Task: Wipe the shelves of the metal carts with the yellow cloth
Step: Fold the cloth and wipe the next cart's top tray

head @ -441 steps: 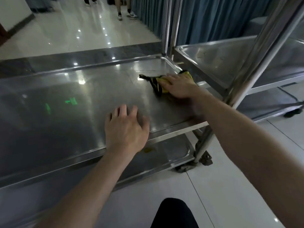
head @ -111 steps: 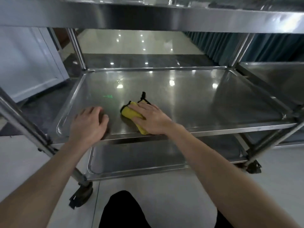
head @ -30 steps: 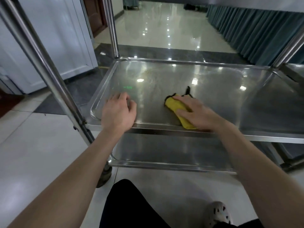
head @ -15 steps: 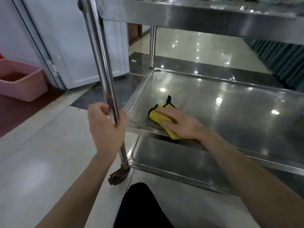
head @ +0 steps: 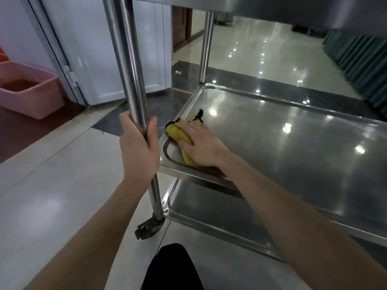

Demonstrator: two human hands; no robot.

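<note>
The yellow cloth (head: 179, 132) with a black edge lies in the near left corner of the metal cart's middle shelf (head: 293, 143). My right hand (head: 201, 143) presses flat on the cloth with straight fingers. My left hand (head: 139, 151) grips the cart's front left upright post (head: 127, 59) just above the middle shelf. Part of the cloth is hidden under my right hand.
The bottom shelf (head: 219, 222) sits below, with a caster (head: 149, 227) under the post. The top shelf (head: 293, 11) overhangs above. A pink plastic bin (head: 31, 91) stands on the floor at left by a white door (head: 100, 49). Teal curtains (head: 360, 65) hang at right.
My right hand has slid the cloth further left into the shelf's near corner. Since a second ago my left hand left the shelf and took hold of the post.
</note>
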